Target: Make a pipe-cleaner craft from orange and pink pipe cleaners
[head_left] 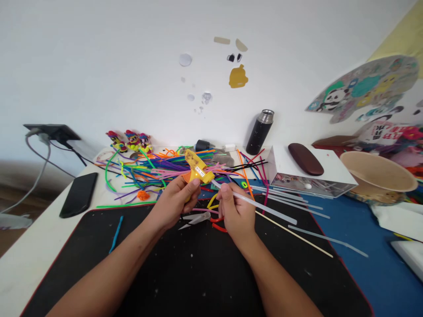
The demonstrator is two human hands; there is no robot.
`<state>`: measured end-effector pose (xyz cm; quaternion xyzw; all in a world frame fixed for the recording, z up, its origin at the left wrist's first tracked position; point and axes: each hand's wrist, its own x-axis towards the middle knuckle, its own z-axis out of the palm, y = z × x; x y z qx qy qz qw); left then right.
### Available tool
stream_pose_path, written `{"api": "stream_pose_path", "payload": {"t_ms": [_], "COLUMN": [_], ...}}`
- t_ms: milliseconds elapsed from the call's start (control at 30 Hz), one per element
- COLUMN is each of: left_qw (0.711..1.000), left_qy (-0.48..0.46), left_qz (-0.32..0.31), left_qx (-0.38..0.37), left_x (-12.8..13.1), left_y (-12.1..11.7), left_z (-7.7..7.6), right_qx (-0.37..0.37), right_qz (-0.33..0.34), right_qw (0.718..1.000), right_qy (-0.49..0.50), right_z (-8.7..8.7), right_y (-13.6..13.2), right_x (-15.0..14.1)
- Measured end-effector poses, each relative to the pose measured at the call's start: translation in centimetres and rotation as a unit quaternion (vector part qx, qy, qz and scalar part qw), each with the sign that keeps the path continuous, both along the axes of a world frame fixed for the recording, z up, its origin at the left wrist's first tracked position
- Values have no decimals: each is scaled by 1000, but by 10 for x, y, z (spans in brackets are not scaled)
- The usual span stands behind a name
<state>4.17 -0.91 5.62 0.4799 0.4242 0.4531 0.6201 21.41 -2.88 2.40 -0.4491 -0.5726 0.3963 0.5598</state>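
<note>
Head view: left hand (178, 197) grips a glue gun (197, 166) above the desk (36, 246); right hand (237, 213), just apart, pinches a glue stick (264, 206) whose far end meets the gun.

One left hand (175, 198) and one right hand (237, 215) are showing, making two, and one glue gun (193, 163) and one clear glue stick (261, 206) are appearing with them. Three dolls (132, 141) are standing; one phone (79, 194), one flask (259, 135), one glasses case (306, 159), one orange pompom (142, 195), one wooden stick (294, 234), one bowl (376, 169) and one black mat (172, 277) are lying or standing around. Pipe cleaners (172, 172) are tangling too thickly for counting, and several loose glue sticks (297, 205) are crowding together, their exact number staying unclear
</note>
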Motion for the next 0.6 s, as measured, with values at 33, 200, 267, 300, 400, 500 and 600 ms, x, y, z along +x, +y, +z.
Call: {"api": "stream_pose_path", "payload": {"t_ms": [33,200,267,300,400,500,600], "left_qw": [1000,997,997,997,997,997,997], "left_qy": [-23,-77,-78,-77,-80,-80,-72], "left_qz": [2,11,4,2,4,0,-4], "left_qx": [-10,-23,-21,-19,-14,-8,-1], "left_x": [3,8,4,2,-5,-11,-15], "left_y": [-1,-2,0,1,5,8,10], "left_z": [0,2,3,4,6,6,3], "right_qx": [-8,-30,-34,-39,-65,-94,-109], "right_qz": [2,49,82,98,129,132,124], "right_qw": [1000,995,993,991,987,983,980], "right_qy": [20,76,79,78,74,84,110], "right_z": [0,3,5,5,5,4,6], "right_y": [0,0,1,2,4,7,8], "right_x": [-1,-4,-2,-1,0,0,-2]}}
